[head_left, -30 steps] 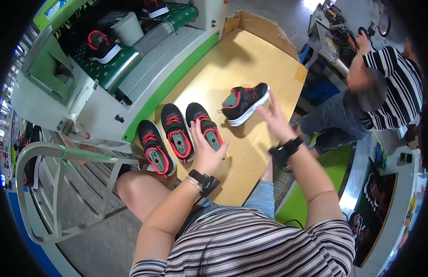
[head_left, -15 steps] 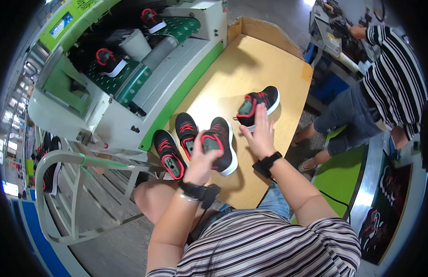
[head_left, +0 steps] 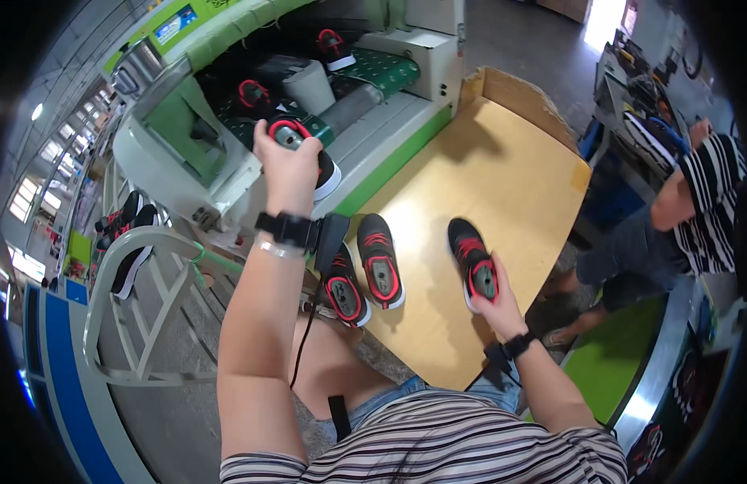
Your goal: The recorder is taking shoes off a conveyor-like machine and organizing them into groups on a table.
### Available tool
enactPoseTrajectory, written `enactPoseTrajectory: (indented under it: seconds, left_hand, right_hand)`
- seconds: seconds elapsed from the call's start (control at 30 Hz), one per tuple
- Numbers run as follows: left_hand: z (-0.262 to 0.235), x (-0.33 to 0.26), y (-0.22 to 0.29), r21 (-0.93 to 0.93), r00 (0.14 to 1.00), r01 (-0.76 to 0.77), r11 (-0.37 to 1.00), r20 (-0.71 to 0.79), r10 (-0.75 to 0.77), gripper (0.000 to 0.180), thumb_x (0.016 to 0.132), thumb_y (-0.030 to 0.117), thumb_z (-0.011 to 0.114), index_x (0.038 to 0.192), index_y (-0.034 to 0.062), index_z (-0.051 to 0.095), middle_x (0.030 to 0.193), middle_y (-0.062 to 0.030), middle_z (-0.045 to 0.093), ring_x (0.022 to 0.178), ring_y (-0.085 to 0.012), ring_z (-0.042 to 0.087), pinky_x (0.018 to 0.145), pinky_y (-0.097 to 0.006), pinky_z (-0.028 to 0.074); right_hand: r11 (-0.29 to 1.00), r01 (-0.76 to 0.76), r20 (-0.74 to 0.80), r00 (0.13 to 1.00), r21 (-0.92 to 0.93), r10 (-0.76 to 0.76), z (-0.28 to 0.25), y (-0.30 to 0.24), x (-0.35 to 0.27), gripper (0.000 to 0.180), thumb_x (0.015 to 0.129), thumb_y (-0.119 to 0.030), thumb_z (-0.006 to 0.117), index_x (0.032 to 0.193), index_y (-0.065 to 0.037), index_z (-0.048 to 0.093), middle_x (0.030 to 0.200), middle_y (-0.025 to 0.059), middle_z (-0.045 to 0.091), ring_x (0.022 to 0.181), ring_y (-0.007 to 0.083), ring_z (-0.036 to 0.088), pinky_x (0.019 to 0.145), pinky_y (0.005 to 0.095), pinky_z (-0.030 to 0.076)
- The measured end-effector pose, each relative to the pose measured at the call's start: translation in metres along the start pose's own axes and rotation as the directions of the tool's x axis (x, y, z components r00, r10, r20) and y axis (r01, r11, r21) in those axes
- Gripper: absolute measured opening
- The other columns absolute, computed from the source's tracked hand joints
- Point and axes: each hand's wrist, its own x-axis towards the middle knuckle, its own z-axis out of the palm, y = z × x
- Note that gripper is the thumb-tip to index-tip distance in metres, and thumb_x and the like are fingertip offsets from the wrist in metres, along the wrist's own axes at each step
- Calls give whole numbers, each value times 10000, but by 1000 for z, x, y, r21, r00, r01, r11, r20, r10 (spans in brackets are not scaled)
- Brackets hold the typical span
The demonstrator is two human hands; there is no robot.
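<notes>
1. Head view, left: my left hand (head_left: 286, 165) is raised over the green-and-white machine (head_left: 228, 153), fingers clamped round a black-and-red shoe (head_left: 309, 157) – heel end with white sole edge showing to the right of my knuckles.
2. Head view, right: my right hand (head_left: 496, 302) rests low on the yellow-brown table (head_left: 502, 185), fingers closed on the heel of a second black-and-red shoe (head_left: 474, 262), which lies on the tabletop, toe pointing away from me.
3. Head view, between the hands: two more matching shoes – one (head_left: 379, 260) flat on the table, one (head_left: 343, 290) just beside it at the table's near-left edge.
4. Head view, far: another shoe (head_left: 335, 48) sits on the green dotted belt (head_left: 381, 68) of the machine.
5. Head view, right rim: a person in a striped shirt (head_left: 708, 210) sits near the table.
</notes>
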Motion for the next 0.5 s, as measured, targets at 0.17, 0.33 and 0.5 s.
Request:
enactPoseTrajectory:
  seconds: [0.17, 0.33, 0.5]
  left_hand:
    - [39, 19, -17, 299, 992, -42, 953, -99, 75, 1013, 736, 171, 744, 1568, -33, 201, 1589, -261, 275, 1454, -429, 329, 1194, -461, 318]
    - [26, 71, -12, 154, 994, 103, 983, 23, -108, 1039, 803, 218, 779, 1582, -71, 154, 1510, -255, 395, 1309, -309, 502, 1058, -390, 460]
    - [5, 46, -48, -233, 999, 1, 972, 53, 11, 939, 963, 374, 664, 1577, -112, 147, 1663, -270, 174, 1551, -339, 188, 1247, -378, 193]
  right_hand:
    - [983, 49, -33, 998, -178, -56, 15, 8, -30, 886, 825, -42, 736, 1577, 22, 272, 1490, 216, 460, 1376, 285, 489, 1135, 352, 401]
    - [994, -28, -110, 993, 104, 39, 13, -8, -21, 851, 817, -45, 765, 1544, -45, 324, 1441, 165, 496, 1322, 248, 521, 1095, 358, 437]
    - [918, -80, 25, 997, 389, 76, 4, -83, 14, 735, 828, -28, 767, 1444, -97, 372, 1333, 119, 567, 1195, 189, 588, 1028, 338, 483]
